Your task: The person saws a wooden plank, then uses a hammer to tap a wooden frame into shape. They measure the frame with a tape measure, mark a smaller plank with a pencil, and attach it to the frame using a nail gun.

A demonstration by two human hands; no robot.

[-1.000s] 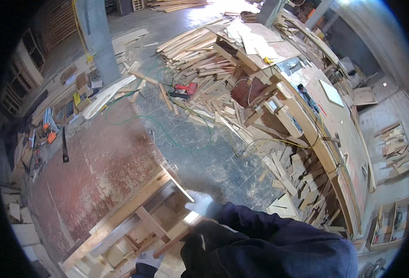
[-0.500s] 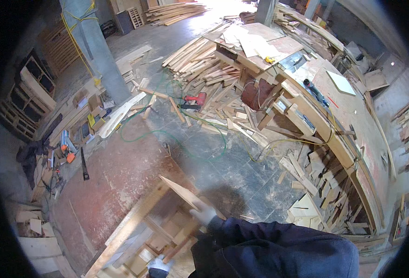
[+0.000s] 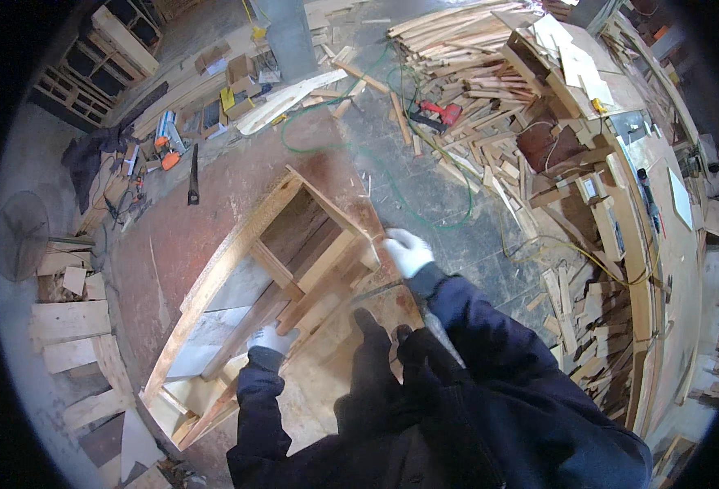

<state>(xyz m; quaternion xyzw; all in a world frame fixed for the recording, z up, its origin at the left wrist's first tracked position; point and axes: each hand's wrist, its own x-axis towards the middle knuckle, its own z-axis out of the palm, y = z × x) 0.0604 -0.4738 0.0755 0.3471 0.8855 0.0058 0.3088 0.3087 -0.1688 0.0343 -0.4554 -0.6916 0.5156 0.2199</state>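
Note:
A wooden frame [image 3: 222, 244] with one long curved side and several cross slats lies at an angle in front of me, over a worn reddish board [image 3: 164, 253]. My left hand [image 3: 270, 338], in a white glove, is closed round an inner slat [image 3: 315, 297] near the frame's middle. At the frame's right corner is my right hand [image 3: 409, 251], also gloved in white. Its fingers curl against the end of the short crosspiece [image 3: 335, 206]; their tips are slightly blurred. My feet are beside the frame on a pale wooden sheet [image 3: 319, 407].
A handsaw [image 3: 193, 181] lies beyond the frame on the reddish board. A red nail gun [image 3: 441, 114], a green hose [image 3: 392, 183] and heaps of wood offcuts cover the floor to the right. Past them stands a long curved workbench [image 3: 641, 310]; a blue-grey pillar [image 3: 288, 37] rises behind.
My view has tilted down, bringing more of the frame and both my arms into sight. The frame's far corner has shifted slightly left, and my left hand is farther left along it.

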